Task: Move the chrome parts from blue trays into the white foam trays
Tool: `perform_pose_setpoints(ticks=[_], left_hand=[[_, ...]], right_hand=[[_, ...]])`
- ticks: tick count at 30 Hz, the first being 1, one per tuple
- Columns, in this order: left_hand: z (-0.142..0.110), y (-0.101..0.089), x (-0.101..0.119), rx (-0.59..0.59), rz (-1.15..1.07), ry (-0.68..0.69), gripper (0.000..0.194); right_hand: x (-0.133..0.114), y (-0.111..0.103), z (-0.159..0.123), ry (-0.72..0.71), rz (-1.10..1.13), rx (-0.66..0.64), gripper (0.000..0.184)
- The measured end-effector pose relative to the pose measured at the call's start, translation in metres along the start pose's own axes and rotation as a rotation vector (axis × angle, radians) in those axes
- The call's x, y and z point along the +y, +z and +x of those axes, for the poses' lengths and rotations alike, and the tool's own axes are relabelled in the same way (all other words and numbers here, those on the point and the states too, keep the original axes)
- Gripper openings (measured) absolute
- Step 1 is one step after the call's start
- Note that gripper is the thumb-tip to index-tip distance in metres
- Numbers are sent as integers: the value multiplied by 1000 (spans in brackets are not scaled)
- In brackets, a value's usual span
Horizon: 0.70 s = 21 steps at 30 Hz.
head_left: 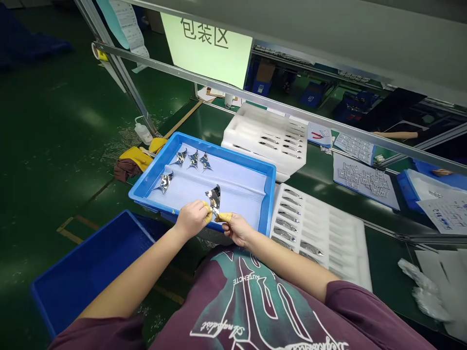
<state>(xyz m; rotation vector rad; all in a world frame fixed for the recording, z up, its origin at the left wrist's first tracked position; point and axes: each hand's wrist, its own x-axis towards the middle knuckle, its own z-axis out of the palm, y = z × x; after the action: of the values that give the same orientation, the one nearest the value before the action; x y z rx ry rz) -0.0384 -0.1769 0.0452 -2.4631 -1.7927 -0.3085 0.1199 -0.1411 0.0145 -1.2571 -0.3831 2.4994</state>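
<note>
Head camera view, looking down over a maroon printed shirt (pixel 248 296): two hands meet above the near edge of a shallow blue tray (pixel 272 199). Between them they hold one shiny, pointed metal piece (pixel 214 195), its broad mirrored part raised over the near part of the tray. The left hand (pixel 193 218) has its fingers closed in a narrow pinch at the lower end of the piece, and the right hand (pixel 237 229) pinches the same end from the other side. Yellow covers (pixel 225 217) wrap some of the fingertips.

Inside the tray, on a pale liner (pixel 237 187), four similar pieces lie apart from one another: a row of three (pixel 193 159) in the far left part, and a single one (pixel 166 182) nearer, by the left wall. Just right of the tray is a white foam holder (pixel 343 243) with curved metal parts (pixel 286 224) in its slots. Beyond the tray, a white foam block (pixel 251 129) carries more slim parts on the green desk (pixel 317 170). Left of the tray sits a yellow and brown cloth bundle (pixel 133 160); nearer than the tray, and to its left, stands a deep blue bin (pixel 95 272)
</note>
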Motion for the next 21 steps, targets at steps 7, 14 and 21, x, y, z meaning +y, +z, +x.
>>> perform_pose_setpoints(ticks=[7,14,21], left_hand=[[-9,-17,-65,-170,-110,-180,19],[2,-41,-154,-577,268,-797,25],[21,-36,-162,-715,232,-937,9]], right_hand=[[3,-11,0,-171,-41,98,34],[8,-48,-9,-346,-158,193,34],[1,-88,-28,-444,-184,259,33]])
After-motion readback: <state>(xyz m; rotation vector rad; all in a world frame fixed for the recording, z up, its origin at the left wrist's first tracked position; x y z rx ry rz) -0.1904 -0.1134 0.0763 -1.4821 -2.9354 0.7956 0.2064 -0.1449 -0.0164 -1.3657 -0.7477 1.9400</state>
